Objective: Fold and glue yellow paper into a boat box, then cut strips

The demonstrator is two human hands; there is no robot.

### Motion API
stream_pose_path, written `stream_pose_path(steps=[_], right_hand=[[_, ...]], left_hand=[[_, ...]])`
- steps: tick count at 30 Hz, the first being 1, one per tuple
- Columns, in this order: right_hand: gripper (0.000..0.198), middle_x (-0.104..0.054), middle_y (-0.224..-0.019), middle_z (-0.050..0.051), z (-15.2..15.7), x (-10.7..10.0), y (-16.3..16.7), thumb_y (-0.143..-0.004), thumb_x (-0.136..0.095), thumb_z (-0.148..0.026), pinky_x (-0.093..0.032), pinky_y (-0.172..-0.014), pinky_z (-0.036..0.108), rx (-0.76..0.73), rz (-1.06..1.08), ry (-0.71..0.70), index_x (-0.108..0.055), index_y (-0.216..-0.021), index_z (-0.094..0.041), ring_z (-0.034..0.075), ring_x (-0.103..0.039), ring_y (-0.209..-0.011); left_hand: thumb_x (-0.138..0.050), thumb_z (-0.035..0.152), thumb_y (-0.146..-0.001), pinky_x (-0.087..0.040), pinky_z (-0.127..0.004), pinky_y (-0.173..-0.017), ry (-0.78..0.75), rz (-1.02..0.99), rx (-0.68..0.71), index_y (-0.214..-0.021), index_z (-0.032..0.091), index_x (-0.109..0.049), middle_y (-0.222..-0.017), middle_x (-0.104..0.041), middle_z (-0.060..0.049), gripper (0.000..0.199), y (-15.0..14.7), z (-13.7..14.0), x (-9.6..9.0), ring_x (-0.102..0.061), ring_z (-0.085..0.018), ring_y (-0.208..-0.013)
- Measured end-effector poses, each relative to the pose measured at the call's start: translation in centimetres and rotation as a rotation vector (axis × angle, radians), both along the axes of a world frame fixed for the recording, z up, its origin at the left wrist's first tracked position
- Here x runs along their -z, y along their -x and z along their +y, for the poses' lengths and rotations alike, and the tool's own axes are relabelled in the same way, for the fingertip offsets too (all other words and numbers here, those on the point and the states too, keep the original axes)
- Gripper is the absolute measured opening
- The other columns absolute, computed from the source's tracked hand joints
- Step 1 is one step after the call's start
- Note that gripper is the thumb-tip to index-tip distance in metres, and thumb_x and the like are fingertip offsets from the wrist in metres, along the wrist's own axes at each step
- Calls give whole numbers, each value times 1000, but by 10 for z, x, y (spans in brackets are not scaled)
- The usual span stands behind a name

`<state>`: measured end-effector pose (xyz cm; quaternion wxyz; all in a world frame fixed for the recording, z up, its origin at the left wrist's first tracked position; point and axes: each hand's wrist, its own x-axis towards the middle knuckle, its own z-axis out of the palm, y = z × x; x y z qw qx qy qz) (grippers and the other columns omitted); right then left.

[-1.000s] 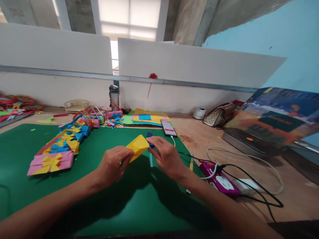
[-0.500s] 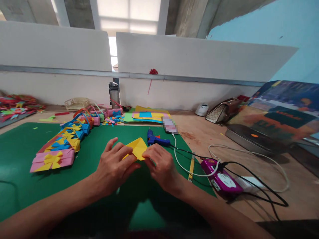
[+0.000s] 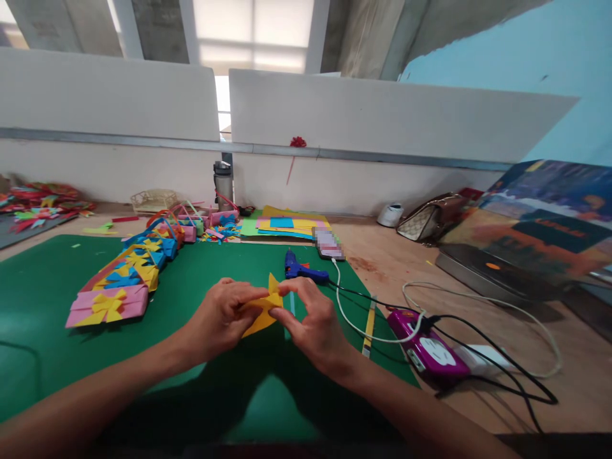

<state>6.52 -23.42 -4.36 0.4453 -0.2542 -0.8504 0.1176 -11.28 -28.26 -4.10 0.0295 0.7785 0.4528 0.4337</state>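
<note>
Between my hands is a piece of folded yellow paper [image 3: 262,322], held above the green mat [image 3: 201,268]. My left hand [image 3: 220,315] grips its left side, thumb below and fingers on top. With thumb and forefinger, my right hand [image 3: 315,322] pinches the paper's right end, where a pointed flap sticks up. A blue glue gun [image 3: 306,273] lies just beyond my right hand. To the left stands a row of folded paper baskets in pink, yellow and blue, the nearest a pink basket [image 3: 108,306] with a yellow bow.
Coloured paper sheets [image 3: 287,224], a phone [image 3: 329,243] and a bottle [image 3: 222,185] are at the back. A yellow cutter knife [image 3: 370,328] lies right of my hands. Cables run to a purple power strip [image 3: 428,344]. Paper scraps [image 3: 43,204] heap at far left.
My hands have turned the yellow paper, so that it slopes downward at the left with a flap upright. The right forefinger has lifted over it. The view has shifted slightly.
</note>
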Motion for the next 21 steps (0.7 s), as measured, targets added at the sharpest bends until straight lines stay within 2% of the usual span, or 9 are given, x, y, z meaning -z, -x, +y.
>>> stream_pose_path(steps=[3, 5, 7, 9, 12, 14, 18, 21], right_hand=[[22, -64, -92, 4, -1, -5, -2, -76, -65, -29, -46, -80, 35, -8, 11, 141, -56, -94, -20, 20, -59, -86], [23, -63, -101, 6, 2, -9, -3, -81, -59, -31, -45, -85, 35, -65, 59, 202, -56, -101, -20, 20, -59, -96], [26, -60, -114, 8, 7, -12, -4, -85, -51, -29, -42, -93, 38, -110, 106, 236, -53, -110, -20, 20, -54, -108], [34, -59, -117, 8, 12, -12, -5, -84, -50, -25, -39, -97, 41, -143, 120, 277, -50, -118, -21, 20, -52, -112], [42, -63, -97, 4, 20, -10, -3, -78, -55, -21, -45, -88, 37, -194, 144, 403, -49, -120, -20, 17, -59, -94], [39, -61, -85, 1, 23, -8, -1, -76, -57, -20, -48, -79, 32, -193, 192, 474, -54, -114, -20, 14, -59, -82], [32, -56, -77, -2, 25, -8, 2, -74, -57, -19, -47, -73, 27, -149, 316, 514, -57, -106, -19, 12, -57, -75], [30, -55, -76, -2, 25, -10, 3, -74, -57, -20, -47, -71, 26, -132, 363, 528, -56, -104, -19, 11, -56, -73]], left_hand=[[-49, 17, -78, -45, -24, -59, 114, -76, 26, -93, 20, -70, -77, -71, -4, 26, -1, -1, -4, -62, -14, -64], [-47, 16, -77, -46, -22, -57, 176, -105, 60, -95, 19, -71, -77, -72, -5, 29, -1, -2, -5, -62, -14, -64], [-47, 17, -77, -46, -22, -56, 232, -110, 88, -98, 18, -71, -75, -71, -5, 31, -1, -2, -6, -61, -15, -63], [-48, 18, -77, -47, -22, -56, 256, -119, 100, -98, 18, -71, -75, -71, -5, 31, 0, -2, -5, -61, -15, -64], [-48, 18, -77, -47, -24, -58, 254, -127, 114, -97, 17, -71, -76, -71, -6, 30, 0, -2, -3, -60, -15, -65], [-48, 17, -77, -46, -24, -58, 246, -102, 109, -95, 18, -71, -73, -70, -5, 29, 0, -2, -2, -59, -15, -64], [-48, 17, -77, -44, -25, -60, 211, -28, 82, -79, 18, -71, -62, -64, -2, 23, 1, -2, -5, -55, -14, -61], [-51, 19, -78, -43, -22, -57, 296, -46, 118, -69, 16, -67, -61, -61, -2, 18, 3, -2, -11, -53, -12, -59]])
